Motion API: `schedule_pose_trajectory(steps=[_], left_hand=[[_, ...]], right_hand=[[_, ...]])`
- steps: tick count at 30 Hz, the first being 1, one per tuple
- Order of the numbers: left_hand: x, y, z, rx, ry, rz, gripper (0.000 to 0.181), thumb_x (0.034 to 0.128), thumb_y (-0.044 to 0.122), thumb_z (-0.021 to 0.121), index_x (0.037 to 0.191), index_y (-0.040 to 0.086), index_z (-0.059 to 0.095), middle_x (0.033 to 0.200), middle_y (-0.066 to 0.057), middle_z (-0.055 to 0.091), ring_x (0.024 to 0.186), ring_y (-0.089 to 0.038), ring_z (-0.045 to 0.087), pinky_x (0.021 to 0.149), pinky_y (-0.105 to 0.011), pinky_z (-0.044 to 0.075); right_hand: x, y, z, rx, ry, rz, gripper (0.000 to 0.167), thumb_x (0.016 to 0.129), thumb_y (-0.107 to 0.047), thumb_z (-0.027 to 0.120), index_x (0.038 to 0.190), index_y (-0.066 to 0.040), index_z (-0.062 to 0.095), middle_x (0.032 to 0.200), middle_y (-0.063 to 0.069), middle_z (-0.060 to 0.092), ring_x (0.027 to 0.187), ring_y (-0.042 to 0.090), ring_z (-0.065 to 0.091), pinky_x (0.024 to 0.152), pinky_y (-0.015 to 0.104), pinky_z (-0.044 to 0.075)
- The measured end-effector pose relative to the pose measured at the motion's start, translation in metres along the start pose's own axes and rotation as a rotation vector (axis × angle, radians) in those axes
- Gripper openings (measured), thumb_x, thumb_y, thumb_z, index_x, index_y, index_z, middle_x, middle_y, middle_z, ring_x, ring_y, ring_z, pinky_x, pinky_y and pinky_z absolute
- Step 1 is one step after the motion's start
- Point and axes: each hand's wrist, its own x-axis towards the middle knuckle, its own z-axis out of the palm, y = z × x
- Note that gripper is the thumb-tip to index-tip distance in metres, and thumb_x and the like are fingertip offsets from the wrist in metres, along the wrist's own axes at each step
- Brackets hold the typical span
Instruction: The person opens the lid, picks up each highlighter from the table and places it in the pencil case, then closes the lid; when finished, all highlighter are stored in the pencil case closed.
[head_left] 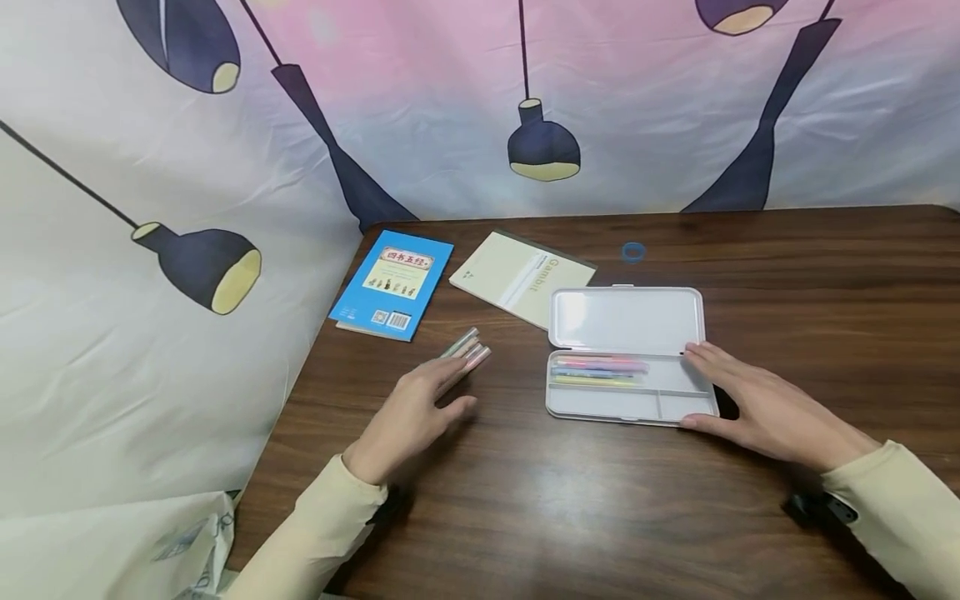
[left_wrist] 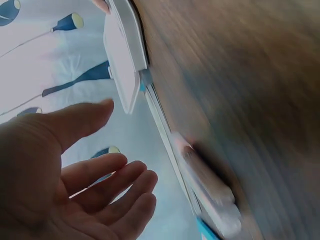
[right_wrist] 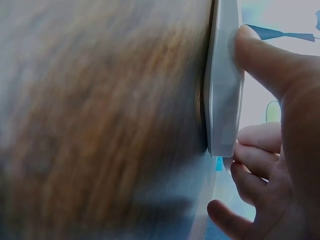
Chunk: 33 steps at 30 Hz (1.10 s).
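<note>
The brown surface (head_left: 525, 517) carries a white case (head_left: 626, 321), its lid laid back and its tray facing up. The right hand (head_left: 765, 412) rests on the case's right end, thumb on the near edge, fingers relaxed against it. The left hand (head_left: 412, 417) is over the loose pens (head_left: 474, 360), its fingers loosely spread, apparently without a grip. Those lie on the surface, left of the case; coloured pens (head_left: 600, 371) sit in the tray's long back compartment. The step in hand seems to be reaching for the loose bundle; the next move would call for gathering it evenly while the right hand steadies the case.
</note>
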Motion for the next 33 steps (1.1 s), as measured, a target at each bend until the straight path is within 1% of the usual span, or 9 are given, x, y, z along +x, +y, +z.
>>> schedule_pose_trajectory(steps=[3,7,10,17,19,22,26,30,33], left_hand=[[-0.008,-0.006,-0.005,0.026,0.042,-0.025,0.048,0.0905,0.026,0.076,0.134,0.009,0.064,0.132,-0.007,0.063,0.119,-0.024,0.060,0.097,-0.045,0.051],[-0.014,-0.012,-0.009,0.046,0.070,-0.051,0.043,0.0883,0.021,0.078,0.127,0.005,0.068,0.121,-0.009,0.067,0.104,-0.023,0.065,0.086,-0.042,0.054],[-0.018,-0.017,-0.009,0.054,0.079,-0.067,0.042,0.0873,0.020,0.079,0.124,0.004,0.069,0.118,-0.010,0.068,0.102,-0.024,0.065,0.086,-0.043,0.054],[-0.021,-0.022,-0.006,0.063,0.079,-0.098,0.043,0.0872,0.020,0.079,0.125,0.003,0.069,0.118,-0.011,0.068,0.105,-0.024,0.065,0.088,-0.044,0.054],[-0.022,-0.023,-0.005,0.060,0.082,-0.101,0.043,0.0872,0.020,0.079,0.125,0.003,0.069,0.118,-0.011,0.068,0.106,-0.024,0.065,0.089,-0.044,0.054],[-0.021,-0.024,-0.003,0.056,0.085,-0.103,0.043,0.0872,0.019,0.079,0.125,0.003,0.069,0.118,-0.011,0.069,0.106,-0.024,0.065,0.088,-0.043,0.054],[-0.020,-0.024,-0.001,0.057,0.082,-0.102,0.042,0.0872,0.019,0.079,0.125,0.003,0.069,0.118,-0.011,0.069,0.105,-0.023,0.065,0.088,-0.043,0.055],[-0.019,-0.024,0.001,0.056,0.088,-0.095,0.039,0.0866,0.019,0.080,0.122,0.004,0.071,0.116,-0.010,0.069,0.105,-0.023,0.065,0.088,-0.043,0.055],[-0.019,-0.025,0.003,0.063,0.095,-0.086,0.038,0.0858,0.018,0.080,0.120,0.005,0.071,0.115,-0.010,0.069,0.105,-0.023,0.065,0.088,-0.043,0.054]], right_hand=[[0.000,0.000,0.000,0.000,-0.001,-0.004,0.090,0.088,-0.057,0.069,0.158,-0.014,0.031,0.163,0.010,0.027,0.148,0.027,0.029,0.105,0.051,0.035],[-0.001,-0.001,0.001,0.003,0.023,0.004,0.089,0.086,-0.055,0.071,0.157,-0.015,0.034,0.162,0.010,0.029,0.147,0.027,0.031,0.113,0.022,0.024],[0.000,-0.001,0.001,0.004,0.037,0.009,0.089,0.086,-0.055,0.073,0.156,-0.014,0.036,0.161,0.010,0.031,0.147,0.027,0.032,0.106,0.005,0.012],[-0.001,0.000,0.001,-0.017,0.044,0.002,0.089,0.086,-0.055,0.072,0.156,-0.014,0.035,0.161,0.011,0.032,0.146,0.029,0.034,0.110,0.014,0.020],[0.000,0.000,0.002,-0.015,0.050,0.003,0.089,0.086,-0.055,0.073,0.155,-0.014,0.036,0.160,0.011,0.033,0.145,0.029,0.035,0.109,0.011,0.019],[0.000,0.000,0.002,-0.017,0.048,0.007,0.088,0.085,-0.055,0.073,0.155,-0.014,0.037,0.160,0.011,0.034,0.145,0.030,0.036,0.111,0.026,0.028],[-0.001,-0.001,0.002,-0.026,0.040,0.009,0.089,0.086,-0.056,0.072,0.156,-0.014,0.036,0.161,0.011,0.033,0.145,0.029,0.035,0.103,0.045,0.037],[-0.002,-0.001,0.001,-0.042,0.031,-0.007,0.090,0.088,-0.058,0.068,0.157,-0.013,0.033,0.161,0.012,0.031,0.147,0.027,0.032,0.105,0.044,0.037],[-0.002,-0.001,0.001,-0.042,0.036,-0.009,0.089,0.088,-0.058,0.068,0.157,-0.013,0.033,0.161,0.012,0.032,0.147,0.025,0.031,0.109,0.035,0.033]])
